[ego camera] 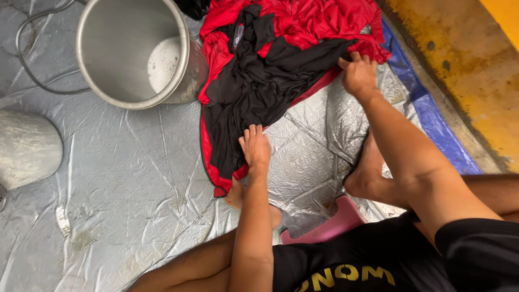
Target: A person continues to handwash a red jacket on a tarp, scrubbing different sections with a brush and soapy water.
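The red and black garment [259, 81] is pinned flat by the left hand [255, 147], fingers together, while its far edge is pinched by the right hand [358, 73] (likely to stretch it over the silver sheet [135, 184]).

2 hands [254, 148] [358, 73], 1 red-black garment [254, 81], 1 steel pot [130, 48], 1 pink stool [330, 224], 1 tarp [135, 178].

red-and-black garment [254, 81], silver tarp [135, 178], steel-grey pot [116, 48], pink stool [330, 224]
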